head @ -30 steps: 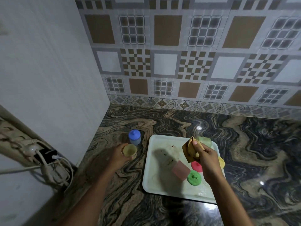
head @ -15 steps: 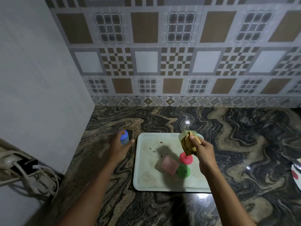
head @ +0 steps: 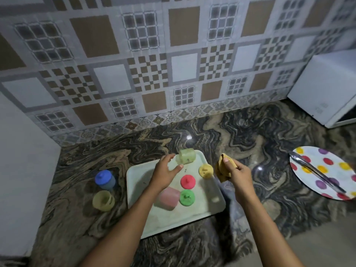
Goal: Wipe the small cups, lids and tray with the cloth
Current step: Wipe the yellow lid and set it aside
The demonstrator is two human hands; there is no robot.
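Head view: your left hand (head: 165,174) is over the far part of the tray (head: 138,182), fingers straight and spread wide, holding nothing. Fingertips are just beside the green cup (head: 185,156); can't tell if they touch it. That cup lies on its side at the tray's far edge, close to the far right corner.

Your right hand (head: 238,175) is curled round the bunched yellow-brown cloth (head: 221,166), thumb on top. It sits over the table (head: 250,135) just off the tray's right edge. The cloth is clear of the tray, near the yellow lid (head: 205,171).

On the tray:
- yellow lid at the right edge, knob up
- red lid (head: 187,181) mid-tray, just left of the yellow one
- green lid (head: 186,197) just in front of the red lid, nearer you
- pink cup (head: 166,197) on its side, right next to the green lid, partly under your left forearm
- a few dark specks on the tray surface near your left thumb

Off the tray, on the table to its left:
- blue-lidded cup (head: 105,180), upright
- yellow cup (head: 103,200) just in front of it, no lid, mouth showing; can't tell if upright or tilted

Far right on the table: a polka-dot plate (head: 314,156) with metal tongs (head: 316,171) lying across it. A white box (head: 327,87) stands at the back right against the tiled wall (head: 173,54).
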